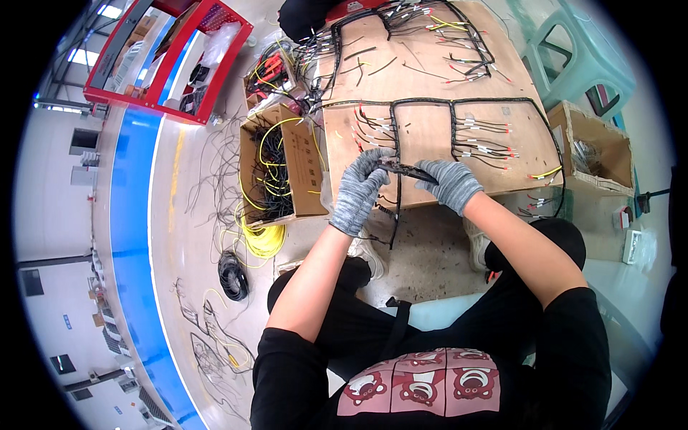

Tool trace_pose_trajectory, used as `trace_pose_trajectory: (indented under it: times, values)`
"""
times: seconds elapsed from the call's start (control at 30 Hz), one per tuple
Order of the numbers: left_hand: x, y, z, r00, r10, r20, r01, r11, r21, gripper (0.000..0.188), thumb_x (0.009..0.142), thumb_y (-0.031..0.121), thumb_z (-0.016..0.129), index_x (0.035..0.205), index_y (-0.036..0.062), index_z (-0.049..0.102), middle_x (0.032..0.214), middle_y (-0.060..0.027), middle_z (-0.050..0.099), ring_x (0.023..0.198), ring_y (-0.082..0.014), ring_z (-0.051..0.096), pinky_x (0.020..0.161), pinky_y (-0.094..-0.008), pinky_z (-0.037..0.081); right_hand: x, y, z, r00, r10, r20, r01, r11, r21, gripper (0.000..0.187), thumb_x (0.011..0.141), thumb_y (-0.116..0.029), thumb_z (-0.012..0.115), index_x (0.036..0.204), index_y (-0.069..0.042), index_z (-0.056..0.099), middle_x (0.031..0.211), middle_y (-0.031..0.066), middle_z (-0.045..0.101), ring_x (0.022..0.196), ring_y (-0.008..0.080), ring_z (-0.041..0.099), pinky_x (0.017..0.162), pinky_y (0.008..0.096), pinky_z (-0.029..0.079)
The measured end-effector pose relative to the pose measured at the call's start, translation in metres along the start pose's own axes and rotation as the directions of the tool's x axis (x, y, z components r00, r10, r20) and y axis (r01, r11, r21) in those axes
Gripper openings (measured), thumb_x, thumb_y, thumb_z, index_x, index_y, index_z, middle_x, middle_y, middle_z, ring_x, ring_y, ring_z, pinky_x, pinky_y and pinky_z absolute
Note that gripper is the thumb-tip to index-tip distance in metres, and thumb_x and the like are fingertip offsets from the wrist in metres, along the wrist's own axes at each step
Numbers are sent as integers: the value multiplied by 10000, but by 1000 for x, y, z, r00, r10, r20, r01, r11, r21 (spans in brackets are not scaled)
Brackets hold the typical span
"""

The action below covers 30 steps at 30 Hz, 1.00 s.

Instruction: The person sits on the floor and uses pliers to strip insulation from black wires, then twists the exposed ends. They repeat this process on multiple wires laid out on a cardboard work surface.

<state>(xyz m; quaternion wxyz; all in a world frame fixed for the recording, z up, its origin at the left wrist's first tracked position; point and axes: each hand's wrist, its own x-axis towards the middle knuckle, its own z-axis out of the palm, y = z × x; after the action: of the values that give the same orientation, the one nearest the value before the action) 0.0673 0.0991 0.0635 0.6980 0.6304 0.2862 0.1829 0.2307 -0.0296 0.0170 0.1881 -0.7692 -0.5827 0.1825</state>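
Note:
My left hand (pixel 360 188) and my right hand (pixel 454 188), both in grey knitted gloves, are closed on a short stretch of black cable bundle (pixel 407 170). It runs between them just above the near edge of a wooden board (pixel 424 136). Below my left hand a dark cable end hangs past that edge. A black wire harness (pixel 423 100) lies across the board, its branches ending in thin wires with white labels and red tips. Whether the held stretch belongs to this harness I cannot tell.
Left of the board stands a cardboard box (pixel 308 168) of black and yellow wires. Yellow cable (pixel 264 240) and a black coil (pixel 233 276) lie on the floor. A red rack (pixel 154 89) is at far left. At right are another cardboard box (pixel 605 161) and a pale green stool (pixel 595 57).

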Motion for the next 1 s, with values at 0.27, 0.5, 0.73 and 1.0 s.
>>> trace_pose_trajectory:
  times: [0.27, 0.5, 0.73, 1.0]
  values:
    - [4, 5, 4, 1000, -26, 6, 26, 998, 60, 336, 831, -17, 507, 1156, 51, 556, 828, -10, 590, 605, -42, 445, 544, -174, 370, -9, 13, -2, 998, 51, 34, -52, 998, 20, 279, 800, -186, 608, 1038, -50, 560, 867, 181, 615, 832, 342, 591, 736, 409, 475]
    - [4, 6, 5, 998, -4, 55, -1, 995, 96, 332, 830, -63, 475, 1145, 3, 557, 932, -44, 597, 712, -82, 525, 697, -207, 457, -12, 18, 10, 999, 34, -5, -32, 980, 195, 181, 776, -76, 583, 942, -27, 532, 809, 210, 597, 762, 387, 579, 669, 418, 472]
    - [2, 13, 6, 993, -25, 116, 16, 997, 79, 322, 856, 53, 528, 1179, 53, 538, 839, -10, 584, 724, -54, 521, 580, -163, 395, -20, 14, 7, 993, 86, 85, -100, 978, 181, 343, 768, -107, 579, 1089, 0, 520, 791, 233, 618, 751, 392, 603, 656, 431, 488]
    - [-4, 12, 2, 1000, 9, 15, -9, 1000, 25, 328, 830, -55, 476, 1150, -9, 530, 936, -57, 600, 717, -86, 534, 693, -214, 459, -12, 1, -15, 994, 3, 110, -15, 994, 110, 352, 764, -101, 607, 1083, 16, 516, 949, 226, 578, 886, 374, 557, 811, 413, 447]
